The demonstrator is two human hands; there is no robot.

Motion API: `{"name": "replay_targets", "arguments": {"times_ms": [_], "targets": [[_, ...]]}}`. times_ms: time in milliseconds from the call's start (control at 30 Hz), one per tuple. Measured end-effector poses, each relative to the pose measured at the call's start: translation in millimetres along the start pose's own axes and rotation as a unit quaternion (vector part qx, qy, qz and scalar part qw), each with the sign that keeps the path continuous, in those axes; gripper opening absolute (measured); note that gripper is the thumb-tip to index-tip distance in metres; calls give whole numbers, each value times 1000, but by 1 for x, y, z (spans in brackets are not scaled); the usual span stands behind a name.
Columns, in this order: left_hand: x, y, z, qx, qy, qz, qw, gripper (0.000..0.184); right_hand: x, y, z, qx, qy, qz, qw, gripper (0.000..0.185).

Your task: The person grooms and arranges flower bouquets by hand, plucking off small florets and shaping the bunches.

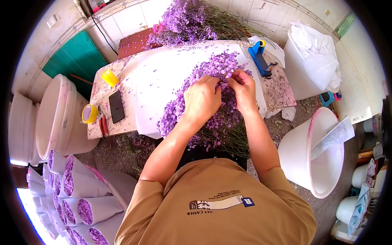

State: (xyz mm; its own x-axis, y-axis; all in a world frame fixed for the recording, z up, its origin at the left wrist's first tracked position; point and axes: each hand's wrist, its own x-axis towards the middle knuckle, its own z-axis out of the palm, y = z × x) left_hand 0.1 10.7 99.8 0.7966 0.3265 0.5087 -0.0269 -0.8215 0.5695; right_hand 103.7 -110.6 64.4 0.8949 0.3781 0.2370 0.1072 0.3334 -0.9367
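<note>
A large bunch of small purple flowers [175, 110] lies over white paper [153, 81] on the table, its green stems pointing toward the body. Over the middle of the bunch is my left hand [203, 98], fingers closed in a pinch at the blossoms. Close beside it on the right, my right hand [243, 90] also pinches, thumb against forefinger, near the top of the flowers. The fingertips of both hands nearly meet. Whatever they hold between them is too small to make out.
On the table's left stand a yellow roll [110, 78], tape [90, 114], a phone [116, 106] and red pliers [103, 125]. A blue tape dispenser [260, 59] is at right. More flowers [183, 20] lie behind. White buckets [292, 143] flank the table; wrapped bouquets [100, 208] sit lower left.
</note>
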Motion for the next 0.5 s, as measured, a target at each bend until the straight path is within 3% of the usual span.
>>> {"name": "replay_targets", "arguments": {"times_ms": [200, 300, 333, 400, 433, 500], "targets": [[4, -7, 9, -29, 24, 31, 999, 15, 0, 1, 1, 9, 3, 8, 1000, 12], [-1, -11, 7, -147, 29, 24, 988, 11, -2, 0, 0, 6, 14, -3, 1000, 11], [-2, -10, 2, -243, 18, -59, 968, 9, -2, 3, -1, -19, 9, -19, 1000, 11], [0, -9, -10, -437, -4, -172, 883, 12, -1, 10, -5, -82, 5, -48, 995, 10], [3, -12, -21, -567, -40, -258, 781, 15, -4, 9, -3, -81, 8, -47, 996, 10], [5, -7, -37, -673, -72, -259, 689, 18, -9, 3, 7, -208, 31, -115, 971, 10]]}}
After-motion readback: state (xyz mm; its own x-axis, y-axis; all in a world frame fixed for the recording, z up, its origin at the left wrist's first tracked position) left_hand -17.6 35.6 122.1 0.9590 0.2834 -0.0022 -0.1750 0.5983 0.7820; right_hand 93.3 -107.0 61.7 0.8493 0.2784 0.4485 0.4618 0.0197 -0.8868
